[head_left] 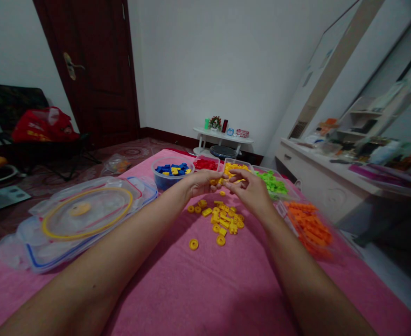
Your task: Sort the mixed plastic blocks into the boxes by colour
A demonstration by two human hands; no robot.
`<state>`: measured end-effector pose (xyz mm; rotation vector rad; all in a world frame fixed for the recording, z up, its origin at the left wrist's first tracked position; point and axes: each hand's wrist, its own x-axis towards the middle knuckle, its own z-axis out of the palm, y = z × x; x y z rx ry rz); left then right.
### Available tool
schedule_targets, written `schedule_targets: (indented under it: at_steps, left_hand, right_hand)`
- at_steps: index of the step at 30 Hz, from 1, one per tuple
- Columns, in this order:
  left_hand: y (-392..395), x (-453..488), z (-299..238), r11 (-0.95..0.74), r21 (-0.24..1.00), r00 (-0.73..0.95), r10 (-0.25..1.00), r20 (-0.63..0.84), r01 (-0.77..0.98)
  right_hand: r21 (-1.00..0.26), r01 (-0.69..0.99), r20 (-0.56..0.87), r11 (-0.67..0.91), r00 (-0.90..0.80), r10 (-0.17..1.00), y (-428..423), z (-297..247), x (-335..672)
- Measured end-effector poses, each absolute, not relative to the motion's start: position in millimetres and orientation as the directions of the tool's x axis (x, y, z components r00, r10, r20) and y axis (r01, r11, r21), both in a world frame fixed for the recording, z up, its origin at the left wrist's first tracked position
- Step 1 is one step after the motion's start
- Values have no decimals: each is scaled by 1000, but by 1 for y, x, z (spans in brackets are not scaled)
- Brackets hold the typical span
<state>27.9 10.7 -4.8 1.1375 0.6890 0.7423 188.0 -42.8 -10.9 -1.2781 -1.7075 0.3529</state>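
Observation:
My left hand (202, 183) and my right hand (247, 190) meet above a pink cloth (198, 289), fingers pinched together on small yellow plastic pieces (216, 182) held between them. Below the hands lies a loose pile of yellow pieces (222, 219), with single yellow wheels (193, 244) nearer me. Behind the hands stands a clear tub of yellow pieces (238, 167).
A round tub of blue pieces (172, 171), a tub of red pieces (205, 164), green pieces (271, 182) and an orange-piece tub (308, 228) ring the work spot. Stacked clear lids (79, 219) lie at left. A white dresser (317, 182) stands right, a small table (222, 137) behind.

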Motion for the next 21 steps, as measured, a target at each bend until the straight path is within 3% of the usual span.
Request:
schedule_targets:
  at_steps: [3, 5, 8, 10, 15, 18, 21]
  left_hand:
    - [23, 9, 6, -148, 989, 329, 935, 133, 20]
    - [32, -9, 11, -354, 873, 131, 935, 329, 335]
    - [42, -32, 13, -360, 555, 6, 843, 538, 750]
    - [44, -40, 10, -248, 404, -15, 838, 546, 881]
    - [37, -37, 3, -125, 197, 14, 873, 487, 972]
    - [34, -32, 3, -188, 210, 58, 860, 508, 960]
    - [34, -27, 4, -274, 259, 111, 855, 506, 926]
  right_hand:
    - [-663, 636, 503, 396, -14, 864, -40, -15, 192]
    - [-639, 671, 490, 375, -20, 872, -38, -20, 196]
    - [-601, 726, 460, 334, -27, 887, -33, -27, 202]
    - [-575, 754, 444, 317, -38, 895, -30, -33, 204]
    - [-451, 785, 413, 426, -240, 879, -37, -45, 186]
    - [-297, 761, 367, 577, -467, 805, -49, -55, 163]
    - [-213, 774, 276, 597, -538, 796, -56, -63, 147]
